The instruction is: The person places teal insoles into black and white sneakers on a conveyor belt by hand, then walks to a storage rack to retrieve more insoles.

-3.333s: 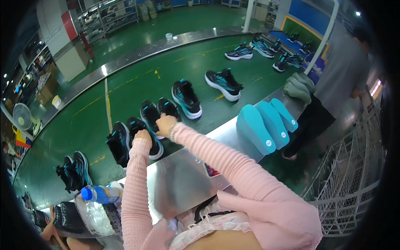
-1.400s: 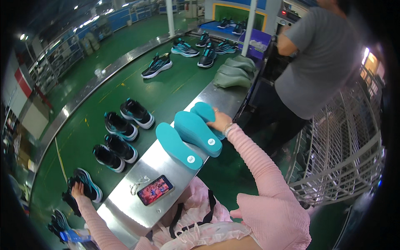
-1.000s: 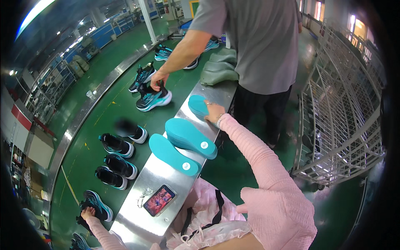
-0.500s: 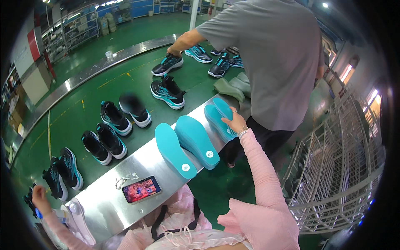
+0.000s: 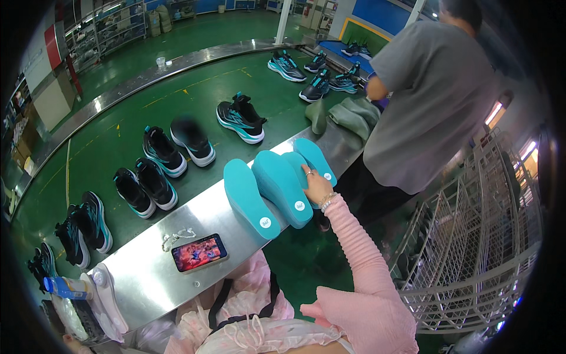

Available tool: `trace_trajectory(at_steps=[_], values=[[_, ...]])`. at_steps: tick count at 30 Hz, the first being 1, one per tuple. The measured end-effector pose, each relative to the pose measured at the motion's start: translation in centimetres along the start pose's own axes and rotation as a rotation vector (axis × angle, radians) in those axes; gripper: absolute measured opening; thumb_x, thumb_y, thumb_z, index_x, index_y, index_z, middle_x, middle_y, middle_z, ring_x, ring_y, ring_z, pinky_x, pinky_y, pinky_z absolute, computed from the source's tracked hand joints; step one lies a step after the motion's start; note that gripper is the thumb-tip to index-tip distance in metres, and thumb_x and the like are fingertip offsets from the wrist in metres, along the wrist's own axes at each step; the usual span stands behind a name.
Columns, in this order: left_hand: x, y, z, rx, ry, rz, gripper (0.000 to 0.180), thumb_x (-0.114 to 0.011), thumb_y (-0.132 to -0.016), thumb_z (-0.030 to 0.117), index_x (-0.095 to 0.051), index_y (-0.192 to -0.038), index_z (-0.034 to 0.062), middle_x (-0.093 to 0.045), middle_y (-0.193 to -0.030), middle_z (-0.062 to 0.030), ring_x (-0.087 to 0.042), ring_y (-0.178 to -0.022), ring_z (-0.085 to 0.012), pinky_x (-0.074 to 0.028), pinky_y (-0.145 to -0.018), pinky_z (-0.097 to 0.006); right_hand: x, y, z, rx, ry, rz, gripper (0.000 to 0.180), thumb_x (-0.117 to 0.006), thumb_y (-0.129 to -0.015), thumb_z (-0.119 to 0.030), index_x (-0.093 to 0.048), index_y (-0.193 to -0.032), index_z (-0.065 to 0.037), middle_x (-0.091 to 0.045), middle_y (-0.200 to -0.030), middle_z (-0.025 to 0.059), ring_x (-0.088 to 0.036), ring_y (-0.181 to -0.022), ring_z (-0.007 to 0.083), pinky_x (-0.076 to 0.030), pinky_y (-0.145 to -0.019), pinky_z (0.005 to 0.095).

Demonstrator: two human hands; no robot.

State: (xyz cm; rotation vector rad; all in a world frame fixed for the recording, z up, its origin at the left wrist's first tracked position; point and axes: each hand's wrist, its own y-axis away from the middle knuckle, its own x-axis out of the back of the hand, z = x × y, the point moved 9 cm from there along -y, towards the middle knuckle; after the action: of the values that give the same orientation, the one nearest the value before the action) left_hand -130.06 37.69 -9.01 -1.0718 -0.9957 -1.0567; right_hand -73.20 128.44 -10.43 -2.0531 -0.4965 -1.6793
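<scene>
- Right now, the right hand (image 5: 319, 187) reaches over the teal insoles (image 5: 244, 192), its fingers partly curled over the stack at their tips; whether they grip it, I cannot tell.
- The insoles stand tilted in a row along the metal table (image 5: 147, 277), close together, their lower ends toward the wearer. White round stickers mark several of them.
- The left hand cannot be made out.
- Left of the insoles, a phone (image 5: 199, 252) with a lit screen lies flat on the table, near a small crumpled, clear item (image 5: 178, 237).
- Beyond the table, black-and-teal shoes (image 5: 240, 119) with pale soles stand on the green surface (image 5: 183, 118), some in pairs, one alone, others grouped farther off.
- A blue-capped bottle (image 5: 68, 288) lies on its side at lower left.
- Grey-green forms (image 5: 355, 116) sit at the table's far end, close to a co-worker (image 5: 436, 100) in a grey shirt.
- White wire racks (image 5: 471, 253) stand at right.
</scene>
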Motion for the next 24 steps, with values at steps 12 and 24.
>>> trace_trajectory(at_steps=[12, 24], values=[[3.9, 2.4, 0.2, -0.238, 0.091, 0.268, 0.036, -0.055, -0.075, 0.033, -0.060, -0.095, 0.0032, -0.058, -0.097, -0.0159, -0.053, -0.094, -0.0286, -0.040, -0.083, -0.033, 1.1, 0.5, -2.8, 0.092, 0.272, -0.066, 0.063, -0.065, -0.067, -0.023, -0.036, -0.122, -0.011, -0.059, -0.082, 0.0121, -0.057, -0.075, 0.0286, -0.045, -0.063, 0.0400], [5.9, 15.1, 39.3, -0.514, 1.408, -0.057, 0.018, -0.051, -0.082, 0.011, -0.058, -0.094, -0.0010, -0.058, -0.088, -0.0074, -0.055, -0.081, -0.0133, -0.043, -0.074, -0.023, 4.9, 0.3, -1.0, -0.145, 0.085, 0.020, 0.055, -0.067, -0.061, -0.040, -0.057, -0.101, -0.004, -0.059, -0.091, 0.0178, -0.056, -0.085, 0.0314, -0.044, -0.074, 0.0382]])
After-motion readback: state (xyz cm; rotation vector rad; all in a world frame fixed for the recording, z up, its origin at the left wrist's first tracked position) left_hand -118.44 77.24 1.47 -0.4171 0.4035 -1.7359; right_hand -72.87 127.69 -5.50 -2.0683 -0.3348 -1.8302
